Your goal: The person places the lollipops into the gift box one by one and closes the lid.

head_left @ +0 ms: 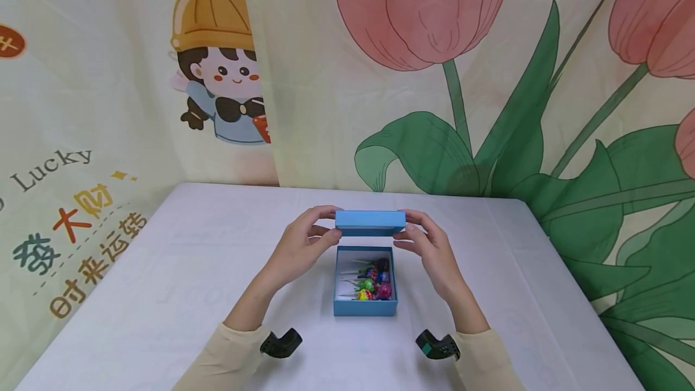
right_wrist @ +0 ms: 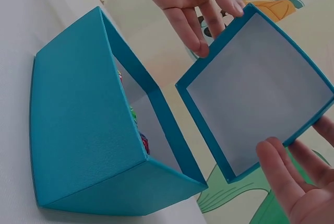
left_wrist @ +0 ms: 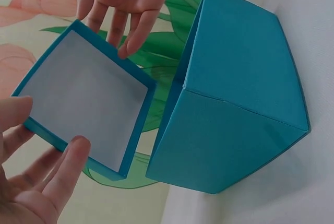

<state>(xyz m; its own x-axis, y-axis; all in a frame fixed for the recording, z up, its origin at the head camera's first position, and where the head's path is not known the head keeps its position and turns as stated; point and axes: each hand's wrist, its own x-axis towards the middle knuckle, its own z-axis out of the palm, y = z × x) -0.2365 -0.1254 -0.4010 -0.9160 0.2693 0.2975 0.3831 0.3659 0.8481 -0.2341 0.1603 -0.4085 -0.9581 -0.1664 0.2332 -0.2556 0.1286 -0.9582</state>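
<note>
A blue box lid (head_left: pixel 370 220) with a white inside is held tilted in the air by both hands. My left hand (head_left: pixel 302 247) grips its left edge with fingers and thumb, and my right hand (head_left: pixel 431 253) grips the right edge. Below and nearer to me stands the blue box (head_left: pixel 365 308), uncovered, on the table. Inside lie several lollipops (head_left: pixel 369 284) in bright wrappers, their sticks pointing left. Both wrist views show the lid's white underside (left_wrist: pixel 86 98) apart from the box (right_wrist: pixel 94 119); only a few wrappers show over the rim in the right wrist view.
A white cloth covers the table (head_left: pixel 217 228). Behind it hangs a backdrop (head_left: pixel 309 77) printed with tulips and a cartoon child. Dark wrist cameras (head_left: pixel 281 343) sit at both sleeves, on either side of the box.
</note>
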